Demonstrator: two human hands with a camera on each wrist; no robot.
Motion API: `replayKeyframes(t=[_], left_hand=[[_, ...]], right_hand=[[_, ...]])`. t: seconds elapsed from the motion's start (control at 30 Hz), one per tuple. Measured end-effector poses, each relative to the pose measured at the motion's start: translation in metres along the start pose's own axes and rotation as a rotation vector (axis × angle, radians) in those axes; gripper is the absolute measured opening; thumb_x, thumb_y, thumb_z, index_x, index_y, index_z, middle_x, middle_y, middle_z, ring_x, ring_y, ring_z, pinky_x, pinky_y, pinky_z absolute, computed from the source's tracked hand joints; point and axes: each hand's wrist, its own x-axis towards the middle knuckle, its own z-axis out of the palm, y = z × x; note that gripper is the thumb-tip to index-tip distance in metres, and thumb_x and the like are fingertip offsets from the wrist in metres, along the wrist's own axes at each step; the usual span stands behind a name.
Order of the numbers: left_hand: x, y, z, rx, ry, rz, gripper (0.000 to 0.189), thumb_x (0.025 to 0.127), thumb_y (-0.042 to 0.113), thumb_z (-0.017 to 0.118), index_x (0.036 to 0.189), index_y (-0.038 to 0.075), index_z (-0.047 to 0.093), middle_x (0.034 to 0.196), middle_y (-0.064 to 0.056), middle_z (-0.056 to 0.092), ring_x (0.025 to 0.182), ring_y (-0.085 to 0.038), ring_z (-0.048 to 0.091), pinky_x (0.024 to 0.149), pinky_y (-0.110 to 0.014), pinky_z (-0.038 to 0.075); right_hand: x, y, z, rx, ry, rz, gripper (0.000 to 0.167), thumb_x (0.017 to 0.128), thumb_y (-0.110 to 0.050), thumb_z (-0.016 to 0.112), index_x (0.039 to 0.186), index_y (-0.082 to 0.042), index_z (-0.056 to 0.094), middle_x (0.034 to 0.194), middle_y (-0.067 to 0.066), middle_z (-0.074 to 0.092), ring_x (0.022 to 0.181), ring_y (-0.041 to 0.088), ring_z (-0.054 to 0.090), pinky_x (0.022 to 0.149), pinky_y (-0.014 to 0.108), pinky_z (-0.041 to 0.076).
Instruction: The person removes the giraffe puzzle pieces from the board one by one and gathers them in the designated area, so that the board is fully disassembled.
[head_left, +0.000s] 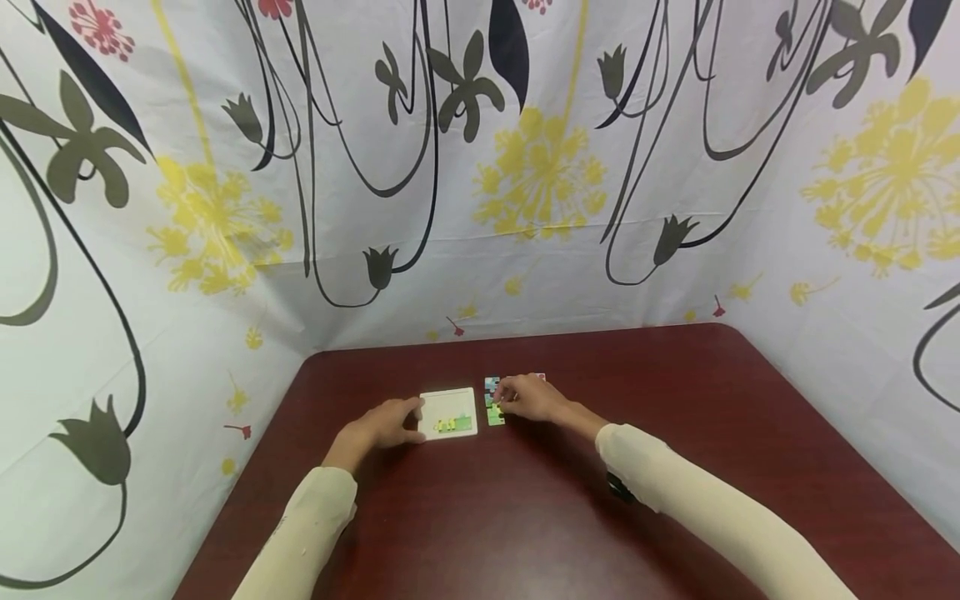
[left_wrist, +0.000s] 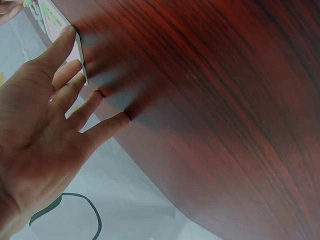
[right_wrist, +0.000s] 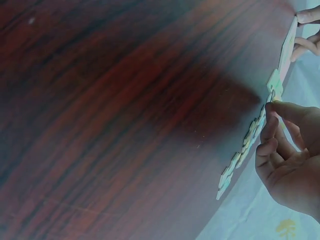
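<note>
A white puzzle tray [head_left: 447,406] lies flat on the table, with yellow and green pieces [head_left: 453,424] along its near side. At the tray's left edge, my left hand [head_left: 390,423] touches the frame with thumb and fingertips. In the left wrist view those fingers [left_wrist: 94,102] are spread and fairly straight. My right hand [head_left: 531,397] is over loose puzzle pieces [head_left: 491,386] just right of the tray. Its thumb and forefinger [right_wrist: 287,109] meet on a small puzzle piece, mostly hidden by the fingertips. The other fingers are curled.
More flat jigsaw pieces [right_wrist: 245,145] lie in a row beneath and past the right hand. The dark red wooden table [head_left: 480,517] ends at a flower-patterned cloth [head_left: 480,283] behind and at both sides. A dark object [head_left: 619,487] shows partly under the right forearm.
</note>
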Motion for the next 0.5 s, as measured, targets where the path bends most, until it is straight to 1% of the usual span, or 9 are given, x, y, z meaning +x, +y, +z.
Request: replayKeyframes(t=[0.13, 0.3, 0.5], left_hand=[[0.0004, -0.001, 0.0007, 0.002, 0.001, 0.0, 0.033, 0.092, 0.026, 0.082, 0.115, 0.013, 0.062, 0.113, -0.003, 0.061, 0.103, -0.022, 0.054, 0.093, -0.045, 0.046], [0.0014, -0.0005, 0.0003, 0.001, -0.006, 0.006, 0.035, 0.092, 0.025, 0.082, 0.118, 0.011, 0.062, 0.114, -0.004, 0.062, 0.105, -0.022, 0.054, 0.094, -0.046, 0.046], [0.0016, 0.0002, -0.001, 0.008, -0.008, -0.001, 0.038, 0.092, 0.026, 0.082, 0.121, 0.011, 0.062, 0.115, -0.004, 0.062, 0.106, -0.022, 0.054, 0.095, -0.045, 0.046]], right_hand=[[0.0001, 0.0015, 0.0009, 0.004, 0.0, -0.012, 0.008, 0.097, -0.006, 0.073, 0.105, -0.005, 0.074, 0.097, 0.006, 0.076, 0.092, 0.02, 0.074, 0.077, 0.031, 0.059], [0.0005, 0.002, 0.0019, -0.006, 0.001, -0.02, 0.009, 0.097, -0.006, 0.072, 0.106, -0.005, 0.075, 0.097, 0.004, 0.076, 0.091, 0.018, 0.074, 0.075, 0.029, 0.058], [0.0039, -0.0036, 0.0036, -0.001, -0.002, -0.034, 0.01, 0.097, -0.003, 0.07, 0.105, -0.003, 0.075, 0.093, 0.005, 0.077, 0.084, 0.016, 0.073, 0.069, 0.026, 0.055]])
